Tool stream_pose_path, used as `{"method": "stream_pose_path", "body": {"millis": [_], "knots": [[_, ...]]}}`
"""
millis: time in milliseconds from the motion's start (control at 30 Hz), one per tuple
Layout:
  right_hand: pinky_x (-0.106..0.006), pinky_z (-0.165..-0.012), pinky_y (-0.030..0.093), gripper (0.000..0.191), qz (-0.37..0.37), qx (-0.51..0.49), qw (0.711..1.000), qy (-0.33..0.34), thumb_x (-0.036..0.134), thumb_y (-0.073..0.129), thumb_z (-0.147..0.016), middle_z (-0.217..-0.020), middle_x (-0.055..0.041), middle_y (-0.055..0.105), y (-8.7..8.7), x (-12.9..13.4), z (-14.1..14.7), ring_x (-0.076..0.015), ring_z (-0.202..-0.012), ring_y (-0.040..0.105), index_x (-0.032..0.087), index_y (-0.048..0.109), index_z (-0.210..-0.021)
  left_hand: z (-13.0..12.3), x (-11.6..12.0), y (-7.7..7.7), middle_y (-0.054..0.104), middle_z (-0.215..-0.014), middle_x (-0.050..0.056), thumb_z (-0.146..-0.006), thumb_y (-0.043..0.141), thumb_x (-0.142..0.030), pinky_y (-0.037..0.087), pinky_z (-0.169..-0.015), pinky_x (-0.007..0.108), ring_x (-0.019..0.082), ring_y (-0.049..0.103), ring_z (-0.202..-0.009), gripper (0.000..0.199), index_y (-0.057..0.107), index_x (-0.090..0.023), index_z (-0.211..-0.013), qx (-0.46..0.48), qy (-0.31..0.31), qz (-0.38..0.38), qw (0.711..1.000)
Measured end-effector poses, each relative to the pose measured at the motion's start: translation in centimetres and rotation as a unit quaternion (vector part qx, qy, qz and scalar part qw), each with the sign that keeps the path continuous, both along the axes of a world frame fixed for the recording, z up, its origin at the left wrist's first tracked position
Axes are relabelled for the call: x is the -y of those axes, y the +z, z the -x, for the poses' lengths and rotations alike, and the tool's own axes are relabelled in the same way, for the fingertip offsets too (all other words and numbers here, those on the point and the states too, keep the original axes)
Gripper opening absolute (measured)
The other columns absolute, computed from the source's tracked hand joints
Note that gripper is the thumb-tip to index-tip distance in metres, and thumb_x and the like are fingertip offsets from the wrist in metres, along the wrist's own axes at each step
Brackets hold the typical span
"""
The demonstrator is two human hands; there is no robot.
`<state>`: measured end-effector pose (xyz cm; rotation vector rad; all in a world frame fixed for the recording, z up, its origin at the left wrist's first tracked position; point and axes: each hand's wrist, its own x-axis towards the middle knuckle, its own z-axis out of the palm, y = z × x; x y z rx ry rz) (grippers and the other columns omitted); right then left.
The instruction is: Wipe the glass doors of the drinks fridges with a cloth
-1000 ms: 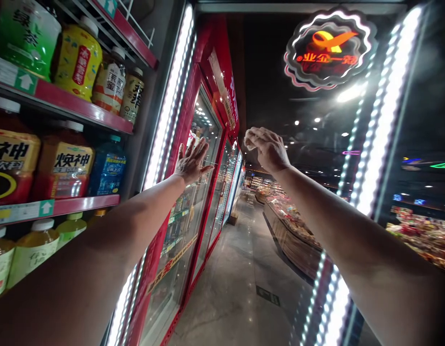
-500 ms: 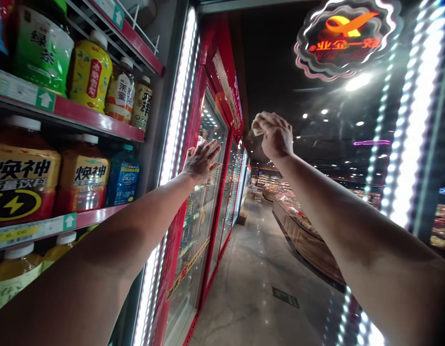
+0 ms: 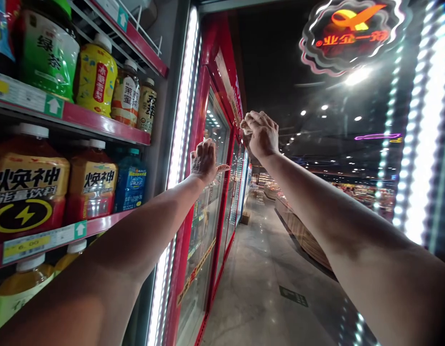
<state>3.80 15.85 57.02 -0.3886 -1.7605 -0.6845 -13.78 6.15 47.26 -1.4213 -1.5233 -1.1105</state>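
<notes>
My right hand (image 3: 264, 138) is raised ahead of me, fingers folded over a light, crumpled cloth (image 3: 246, 124) that bulges out at its left side. It appears to be against a clear glass pane, which carries a lit sign (image 3: 359, 31) with its lettering reversed. Lower and to the left, my left hand (image 3: 203, 161) has its fingers curled away from me, with the thumb sticking out to the right. Its fingertips are hidden, so I cannot tell whether they touch or hold anything. Both arms are stretched forward.
At left, cooler shelves (image 3: 110, 130) carry drinks, including a green tea bottle (image 3: 49, 53) and a large amber bottle (image 3: 28, 187). A bright light strip (image 3: 182, 96) runs beside red-framed coolers (image 3: 204, 230). Beyond lie a grey floor (image 3: 251, 283) and a wood-sided display counter (image 3: 308, 240).
My left hand's spread fingers have curled in, leaving the thumb out. My right hand has shifted left with the cloth. The view has turned slightly, moving the shelves right and down.
</notes>
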Motion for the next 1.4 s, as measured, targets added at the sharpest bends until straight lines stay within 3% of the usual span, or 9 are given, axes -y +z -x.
{"method": "stream_pose_path", "body": {"millis": [100, 200, 400, 600, 700, 833, 1033, 1233, 1400], "knots": [[-0.055, -0.124, 0.034, 0.05, -0.006, 0.072, 0.997, 0.015, 0.028, 0.035, -0.103, -0.158, -0.0009, 0.053, -1.3, 1.0, 1.9, -0.0283, -0.151, 0.042, 0.031, 0.06, -0.147, 0.2, -0.3, -0.2, 0.03, -0.165, 0.021, -0.069, 0.086, -0.066, 0.03, -0.122, 0.063, 0.044, 0.029, -0.15, 0.115, 0.026, -0.026, -0.158, 0.071, 0.008, -0.028, 0.997], [-0.054, -0.125, 0.035, 0.051, -0.02, 0.145, 0.989, 0.036, 0.026, 0.037, -0.102, -0.156, 0.002, 0.056, -1.5, 1.3, 2.7, -0.0258, -0.15, 0.044, 0.035, 0.058, -0.148, 0.4, -0.4, -0.2, 0.029, -0.165, 0.02, -0.067, 0.084, -0.071, 0.029, -0.123, 0.062, 0.044, 0.029, -0.15, 0.118, 0.026, -0.025, -0.158, 0.083, 0.018, -0.021, 0.996], [-0.064, -0.123, 0.033, 0.051, -0.014, 0.004, 0.999, 0.047, 0.031, 0.036, -0.104, -0.158, -0.0014, 0.053, 0.8, 0.6, 4.1, -0.0331, -0.152, 0.039, 0.033, 0.057, -0.15, 1.7, 0.3, -0.5, 0.028, -0.168, 0.017, -0.089, 0.065, -0.064, 0.031, -0.121, 0.062, 0.042, 0.029, -0.152, 0.088, 0.03, -0.023, -0.16, 0.031, 0.023, 0.01, 0.999], [-0.055, -0.126, 0.037, 0.05, -0.056, 0.153, 0.985, 0.057, 0.026, 0.039, -0.103, -0.154, 0.0021, 0.058, 0.0, 1.2, 7.8, -0.0276, -0.149, 0.046, 0.037, 0.058, -0.148, 3.7, 1.4, -0.2, 0.034, -0.167, 0.011, -0.095, 0.063, -0.049, 0.036, -0.122, 0.054, 0.038, 0.033, -0.151, 0.071, 0.039, -0.027, -0.159, -0.021, 0.028, 0.028, 0.999], [-0.056, -0.125, 0.037, 0.049, -0.054, 0.122, 0.989, 0.063, 0.028, 0.038, -0.105, -0.154, 0.0031, 0.057, 1.3, 1.0, 8.9, -0.0284, -0.149, 0.045, 0.037, 0.058, -0.148, 3.8, 1.5, 0.4, 0.038, -0.163, 0.015, -0.095, 0.064, -0.049, 0.036, -0.124, 0.049, 0.037, 0.037, -0.149, 0.07, 0.043, -0.02, -0.155, -0.026, 0.036, 0.03, 0.999], [-0.062, -0.123, 0.035, 0.05, -0.053, 0.067, 0.993, 0.086, 0.027, 0.04, -0.104, -0.155, 0.0021, 0.057, 2.1, 1.1, 10.4, -0.0316, -0.149, 0.044, 0.035, 0.055, -0.151, 3.7, 1.5, 0.9, 0.045, -0.155, 0.021, -0.094, 0.065, -0.056, 0.041, -0.12, 0.048, 0.037, 0.043, -0.143, 0.073, 0.046, -0.013, -0.15, -0.022, 0.045, 0.021, 0.999], [-0.048, -0.127, 0.035, 0.053, -0.073, 0.239, 0.965, 0.073, 0.015, 0.044, -0.099, -0.147, 0.0071, 0.063, 1.8, 2.1, 11.7, -0.0224, -0.146, 0.048, 0.039, 0.063, -0.142, 3.5, 1.8, 1.2, 0.045, -0.152, 0.023, -0.092, 0.061, -0.066, 0.041, -0.119, 0.05, 0.039, 0.044, -0.141, 0.079, 0.046, -0.012, -0.148, -0.003, 0.065, 0.02, 0.998], [-0.062, -0.124, 0.031, 0.045, -0.039, 0.033, 0.996, 0.075, 0.035, 0.035, -0.109, -0.159, -0.0016, 0.053, 4.5, 2.0, 13.5, -0.0332, -0.151, 0.04, 0.031, 0.057, -0.148, 3.0, 2.4, 1.3, 0.054, -0.137, 0.021, -0.088, 0.06, -0.074, 0.043, -0.116, 0.053, 0.04, 0.048, -0.134, 0.075, 0.058, -0.013, -0.131, 0.01, 0.08, 0.02, 0.997], [-0.056, -0.124, 0.038, 0.051, -0.066, 0.177, 0.979, 0.077, 0.022, 0.042, -0.102, -0.15, 0.0007, 0.062, 4.3, 2.3, 15.7, -0.0284, -0.146, 0.048, 0.035, 0.056, -0.149, 2.6, 2.6, 1.2, 0.045, -0.148, 0.026, -0.082, 0.066, -0.077, 0.037, -0.118, 0.061, 0.047, 0.039, -0.141, 0.096, 0.044, -0.01, -0.146, 0.03, 0.107, -0.013, 0.994]]}}
